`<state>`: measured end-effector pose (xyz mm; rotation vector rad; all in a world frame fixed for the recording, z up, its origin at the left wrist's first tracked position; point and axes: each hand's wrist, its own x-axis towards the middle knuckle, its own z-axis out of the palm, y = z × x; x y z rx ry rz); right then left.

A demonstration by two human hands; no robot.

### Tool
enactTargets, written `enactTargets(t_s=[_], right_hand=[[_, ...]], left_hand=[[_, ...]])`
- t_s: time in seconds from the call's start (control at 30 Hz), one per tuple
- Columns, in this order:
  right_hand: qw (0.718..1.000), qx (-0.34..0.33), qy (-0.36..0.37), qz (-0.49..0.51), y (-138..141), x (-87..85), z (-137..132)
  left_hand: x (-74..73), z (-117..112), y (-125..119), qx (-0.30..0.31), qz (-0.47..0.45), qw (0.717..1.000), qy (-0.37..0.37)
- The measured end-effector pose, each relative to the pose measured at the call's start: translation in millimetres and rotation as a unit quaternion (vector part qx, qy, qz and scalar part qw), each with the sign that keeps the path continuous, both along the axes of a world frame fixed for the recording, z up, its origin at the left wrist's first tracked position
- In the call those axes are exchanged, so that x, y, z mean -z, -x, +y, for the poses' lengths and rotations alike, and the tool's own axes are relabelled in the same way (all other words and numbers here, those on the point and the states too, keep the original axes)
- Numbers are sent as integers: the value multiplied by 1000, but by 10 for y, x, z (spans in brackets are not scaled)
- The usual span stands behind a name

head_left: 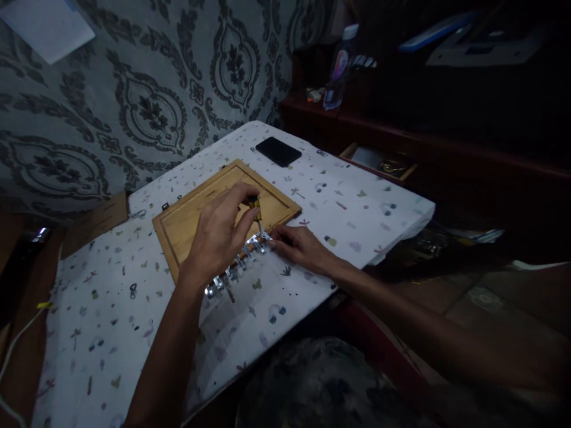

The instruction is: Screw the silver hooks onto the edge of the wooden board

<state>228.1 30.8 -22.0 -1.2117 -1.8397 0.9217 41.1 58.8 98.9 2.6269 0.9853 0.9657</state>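
Observation:
In my left hand (222, 229) is a short screwdriver with a yellow-and-black handle (254, 207), gripped between thumb and fingers. Its shaft points down at the edge of a wooden panel (214, 193) with a raised border. Along that near edge runs a row of shiny metal clips (239, 261). My right hand (300, 245) pinches the metal clip at the right end of the row (264, 235), right beside the screwdriver tip. The exact contact of the tip is too small to make out.
The panel lies on a table with a white patterned cloth (147, 356). Behind it rests a black phone (279, 151). A piece of cardboard (96, 223) is at the left. A plastic bottle (338, 71) stands on a dark red cabinet, above an open drawer (379, 161).

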Motion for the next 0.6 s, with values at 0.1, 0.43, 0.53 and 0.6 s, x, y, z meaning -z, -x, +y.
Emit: enactTargets(t_s=[0.1,0.43,0.53,0.6], right_hand=[[1000,-2,7,4,4,-14,-6],[1000,4,5,5,6,14,-2],[1000,3,10,12,7,22,-1],[1000,1,14,16,6,22,-2]], left_hand=[[23,5,-26,-3,-6,1000,-22],[28,20,5,-23,-30,998,-57],[13,16,17,-13,-29,998,-49],[11,18,22,-12,-28,999,-45]])
